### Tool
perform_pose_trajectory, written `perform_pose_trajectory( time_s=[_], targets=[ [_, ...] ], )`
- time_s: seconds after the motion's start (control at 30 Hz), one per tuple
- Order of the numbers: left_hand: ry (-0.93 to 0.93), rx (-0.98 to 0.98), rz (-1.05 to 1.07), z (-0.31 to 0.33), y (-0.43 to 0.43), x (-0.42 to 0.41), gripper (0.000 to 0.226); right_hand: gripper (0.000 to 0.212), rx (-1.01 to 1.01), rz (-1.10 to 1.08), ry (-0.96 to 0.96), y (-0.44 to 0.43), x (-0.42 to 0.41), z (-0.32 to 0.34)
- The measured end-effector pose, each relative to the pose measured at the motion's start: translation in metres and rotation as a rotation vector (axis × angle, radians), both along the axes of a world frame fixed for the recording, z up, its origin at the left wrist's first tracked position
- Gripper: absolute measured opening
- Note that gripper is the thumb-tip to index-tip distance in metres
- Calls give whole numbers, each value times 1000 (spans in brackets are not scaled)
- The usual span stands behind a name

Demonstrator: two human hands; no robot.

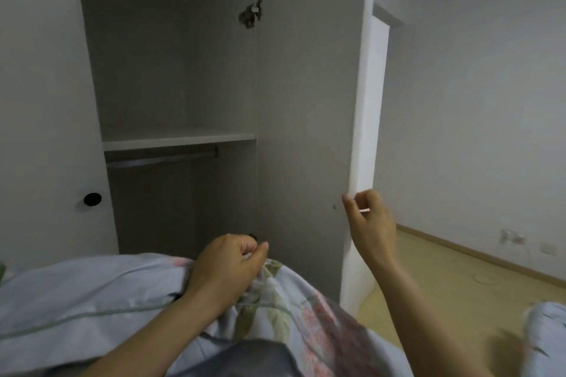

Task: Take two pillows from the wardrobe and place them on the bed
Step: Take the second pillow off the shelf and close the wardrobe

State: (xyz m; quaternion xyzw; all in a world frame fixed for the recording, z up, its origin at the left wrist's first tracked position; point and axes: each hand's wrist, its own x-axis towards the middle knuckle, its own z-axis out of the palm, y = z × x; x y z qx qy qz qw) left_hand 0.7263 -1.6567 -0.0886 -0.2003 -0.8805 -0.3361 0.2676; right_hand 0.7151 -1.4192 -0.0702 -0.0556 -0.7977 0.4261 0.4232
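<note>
A pale blue pillow (92, 294) with a pink and green flower print fills the lower left, held against my body. My left hand (228, 269) is shut on its upper edge. My right hand (369, 223) grips the outer edge of the open white wardrobe door (306, 101). The wardrobe (171, 70) stands open in front of me, and no pillow shows on its shelf (179, 141). At the lower right edge a bit of pale blue fabric (548, 333) shows; I cannot tell what it is.
A hanging rail (162, 159) runs under the shelf. The shut left wardrobe door (46, 101) has a round black knob (92, 199). Pale wooden floor (444, 278) and a white wall with sockets (514, 237) lie to the right.
</note>
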Motion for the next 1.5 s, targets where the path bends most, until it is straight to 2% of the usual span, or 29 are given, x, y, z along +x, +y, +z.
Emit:
perform_pose_trajectory(
  time_s=[0.17, 0.33, 0.5, 0.83, 1.03, 1.17, 1.5],
  targets=[
    [-56, 28, 12, -1, -12, 1, 51, 27, 113, 183, -8, -33, 7, 6],
    [-125, 71, 23, 1, -35, 9, 45, 26, 156, 281, -37, -83, 2, 8],
    [-142, 98, 46, 0, -65, 18, 40, 42, 204, 330, -26, -130, -5, 10],
    [-71, 115, 207, -6, -146, 17, 46, 34, 320, 419, -62, -226, -45, 18],
    [-55, 57, 346, -14, -185, 14, 50, 30, 387, 459, -125, -275, -74, 23],
    [-62, 63, 396, -19, -206, 10, 40, 30, 391, 476, -176, -294, -91, 27],
    [-52, 57, 446, -30, -235, -3, 51, 16, 416, 563, -285, -325, -122, 35]
  ],
)
